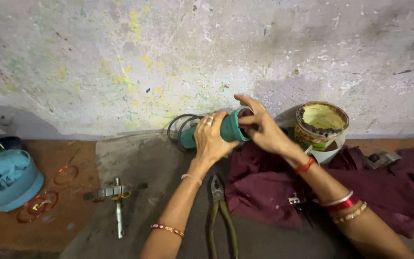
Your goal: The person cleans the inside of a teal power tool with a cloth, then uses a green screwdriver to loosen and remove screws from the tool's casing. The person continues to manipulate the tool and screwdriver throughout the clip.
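At the far edge of the floor, against the spattered wall, I see the teal housing [230,128] held off the ground. Left hand [210,137] wraps it, fingers closed round the body; right hand [263,128] pinches its open end, fingers half curled. My worry: the loose black cable [177,128] behind could snag, and the paint tin [321,125] just right could tip onto the maroon cloth [264,192]. Count: one pair of pliers [220,211], one metal tool [117,194], one tin, one cloth.
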